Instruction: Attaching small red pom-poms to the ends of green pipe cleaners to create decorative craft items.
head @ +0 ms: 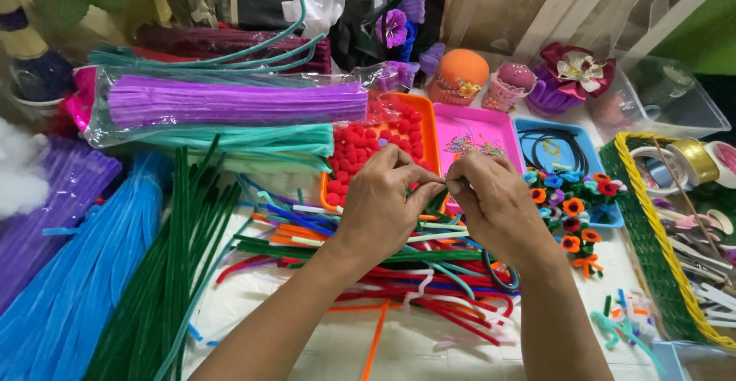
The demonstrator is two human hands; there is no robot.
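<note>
My left hand [382,201] and my right hand [498,205] meet over the middle of the table, fingertips pinched together on a thin pipe cleaner piece [431,197] of green and pale colour. Under them lies a loose heap of pipe cleaners [399,274] in red, green, orange, blue and white. Just behind my hands stands an orange tray of red pompoms [376,139]. To the right of my right hand sits a cluster of small pipe-cleaner flowers [571,205] in orange, blue and purple.
Bagged bundles of pipe cleaners lie left: purple [230,103], teal [253,142], dark green [172,274], light blue [69,289]. A pink tray [475,124] and blue tray [563,132] stand behind. A green-and-yellow basket [652,235] with tape rolls and tools sits right.
</note>
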